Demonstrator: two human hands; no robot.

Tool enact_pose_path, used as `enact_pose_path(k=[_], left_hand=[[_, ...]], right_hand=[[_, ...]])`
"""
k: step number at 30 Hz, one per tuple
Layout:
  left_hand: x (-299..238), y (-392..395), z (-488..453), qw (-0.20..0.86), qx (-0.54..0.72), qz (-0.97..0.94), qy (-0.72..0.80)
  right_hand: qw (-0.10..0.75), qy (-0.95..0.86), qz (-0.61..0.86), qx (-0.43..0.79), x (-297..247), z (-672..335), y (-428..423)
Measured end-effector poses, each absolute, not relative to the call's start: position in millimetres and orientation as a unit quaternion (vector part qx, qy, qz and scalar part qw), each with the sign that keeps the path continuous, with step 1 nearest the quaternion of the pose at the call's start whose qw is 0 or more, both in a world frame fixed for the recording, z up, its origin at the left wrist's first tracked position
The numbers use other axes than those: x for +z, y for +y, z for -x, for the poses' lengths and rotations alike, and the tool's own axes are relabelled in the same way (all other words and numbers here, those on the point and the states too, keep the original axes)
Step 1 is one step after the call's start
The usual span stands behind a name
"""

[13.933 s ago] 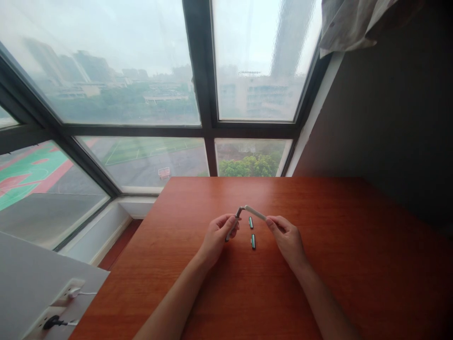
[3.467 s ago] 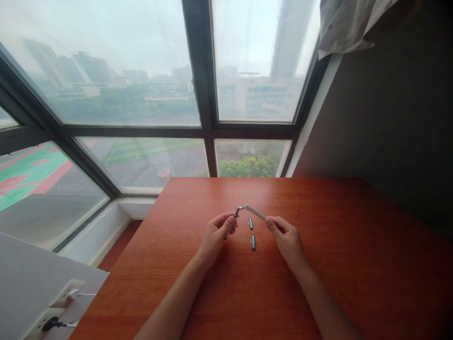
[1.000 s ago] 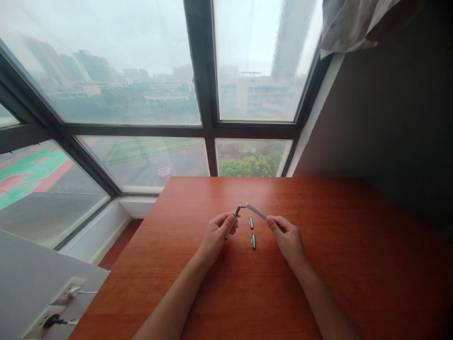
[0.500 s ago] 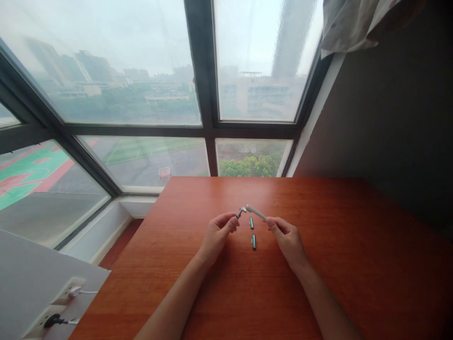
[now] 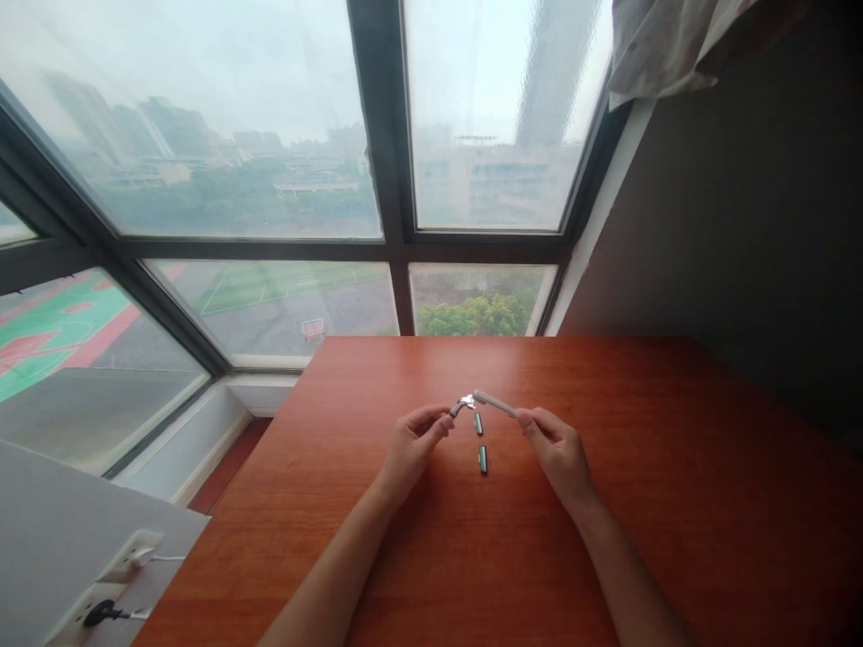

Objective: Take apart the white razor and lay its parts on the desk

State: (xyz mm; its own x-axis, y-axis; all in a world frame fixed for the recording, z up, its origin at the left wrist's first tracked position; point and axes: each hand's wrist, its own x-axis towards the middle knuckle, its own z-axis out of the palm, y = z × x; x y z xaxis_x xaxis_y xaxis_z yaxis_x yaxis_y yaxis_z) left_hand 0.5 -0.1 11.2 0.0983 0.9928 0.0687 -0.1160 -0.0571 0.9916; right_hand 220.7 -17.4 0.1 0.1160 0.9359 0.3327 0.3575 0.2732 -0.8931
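Observation:
My left hand point(image 5: 416, 447) is closed round the handle of a silver razor point(image 5: 462, 403), thumb on top. The razor's metal neck and head point to the right, with no blade cartridge visible on it. Between the fingertips of my right hand point(image 5: 554, 449) is a thin pale stick point(image 5: 495, 402) with a rounded tip. That tip is at the razor's head; I cannot tell whether they touch or if it has bristles. Below them lie two razor blade cartridges, dark with green strips: a farther one point(image 5: 478, 423) and a nearer one point(image 5: 483, 460).
The reddish-brown wooden table point(image 5: 472, 566) extends under both arms. Large windows with a dark frame point(image 5: 397, 250) rise behind its far edge. At lower left, wall sockets point(image 5: 128, 557) hold a white plug and a black plug point(image 5: 101, 613). A pale curtain point(image 5: 664, 54) hangs at upper right.
My right hand has shifted slightly right, and the pale stick lies at a flatter angle. The razor's head has turned a little, showing more bright metal. The cartridges have stayed in place.

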Motion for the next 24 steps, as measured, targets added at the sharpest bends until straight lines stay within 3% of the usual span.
enact_pose_path(k=[24], left_hand=[[2, 2, 0, 0.592, 0.502, -0.495, 0.391]], right_hand=[[0.533, -0.605, 0.528, 0.266, -5, -219, -15]])
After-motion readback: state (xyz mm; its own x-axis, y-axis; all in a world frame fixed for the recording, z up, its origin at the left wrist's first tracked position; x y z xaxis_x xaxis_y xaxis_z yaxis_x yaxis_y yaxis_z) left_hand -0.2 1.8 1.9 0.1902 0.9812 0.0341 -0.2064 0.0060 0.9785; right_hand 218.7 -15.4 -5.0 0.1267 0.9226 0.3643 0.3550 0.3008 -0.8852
